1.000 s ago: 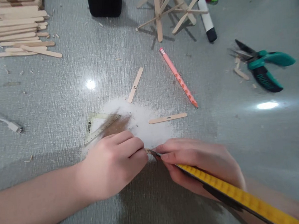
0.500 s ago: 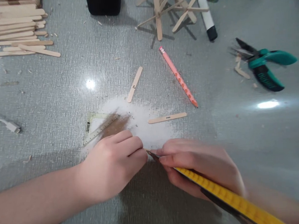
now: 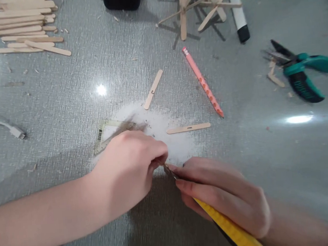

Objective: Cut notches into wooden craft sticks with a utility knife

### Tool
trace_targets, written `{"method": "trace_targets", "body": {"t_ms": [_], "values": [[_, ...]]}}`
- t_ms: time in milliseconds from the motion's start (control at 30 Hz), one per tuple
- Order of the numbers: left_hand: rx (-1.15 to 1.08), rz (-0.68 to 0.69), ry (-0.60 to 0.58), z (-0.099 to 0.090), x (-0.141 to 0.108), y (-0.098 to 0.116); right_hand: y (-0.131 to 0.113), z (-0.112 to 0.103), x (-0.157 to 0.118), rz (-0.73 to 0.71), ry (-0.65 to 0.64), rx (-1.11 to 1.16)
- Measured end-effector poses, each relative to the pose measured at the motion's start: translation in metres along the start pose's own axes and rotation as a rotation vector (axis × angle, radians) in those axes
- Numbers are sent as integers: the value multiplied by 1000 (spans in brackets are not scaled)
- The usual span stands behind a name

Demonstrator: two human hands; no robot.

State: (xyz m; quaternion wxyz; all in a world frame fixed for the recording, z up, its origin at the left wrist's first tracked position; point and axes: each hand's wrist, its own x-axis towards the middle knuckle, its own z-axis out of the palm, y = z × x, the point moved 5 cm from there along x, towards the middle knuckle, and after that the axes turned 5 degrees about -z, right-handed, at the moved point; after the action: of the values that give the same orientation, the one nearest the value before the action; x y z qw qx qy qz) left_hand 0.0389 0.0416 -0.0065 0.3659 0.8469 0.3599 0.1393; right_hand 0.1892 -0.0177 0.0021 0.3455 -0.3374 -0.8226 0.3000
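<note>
On the grey, textured tabletop (image 3: 66, 96), an open structure of crossed pale wooden sticks (image 3: 183, 16) stands assembled, its far part out of view; the heap of flat, round-ended wooden sticks (image 3: 22, 19) at upper left lies loose, with no cuts I can make out; the cutting between the hands looks, as a judgement, partway through.

The left hand (image 3: 130, 163) is curled, fingertips pinched on the work, largely hidden; the right hand (image 3: 222, 194) has its fingers wrapped round the cutter with the yellow ribbed handle (image 3: 224, 223), its narrow metal blade (image 3: 171, 173) angled towards the left fingertips.

Two flat pale sticks appear already worked: the slanting stick (image 3: 156, 82) has a small notch near its middle; the nearly level stick (image 3: 178, 130), just beyond the right hand, has a short slot; both lie apart from the hands.

The small piece of pale wood (image 3: 167, 164) sits between the hands, at the blade's tip; only a thin edge shows, so its cut, and how much remains, cannot be told.
</note>
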Motion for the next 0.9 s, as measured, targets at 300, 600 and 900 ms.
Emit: {"method": "trace_targets", "body": {"t_ms": [300,600,900], "values": [[103,-25,-105,2,3,-1,-3,1,-4,46,-17,-144],[125,17,-122,11,0,-3,-4,4,-3,108,-21,-96],[68,0,-140,16,0,-12,-11,8,-8,-18,-32,-245]]}}
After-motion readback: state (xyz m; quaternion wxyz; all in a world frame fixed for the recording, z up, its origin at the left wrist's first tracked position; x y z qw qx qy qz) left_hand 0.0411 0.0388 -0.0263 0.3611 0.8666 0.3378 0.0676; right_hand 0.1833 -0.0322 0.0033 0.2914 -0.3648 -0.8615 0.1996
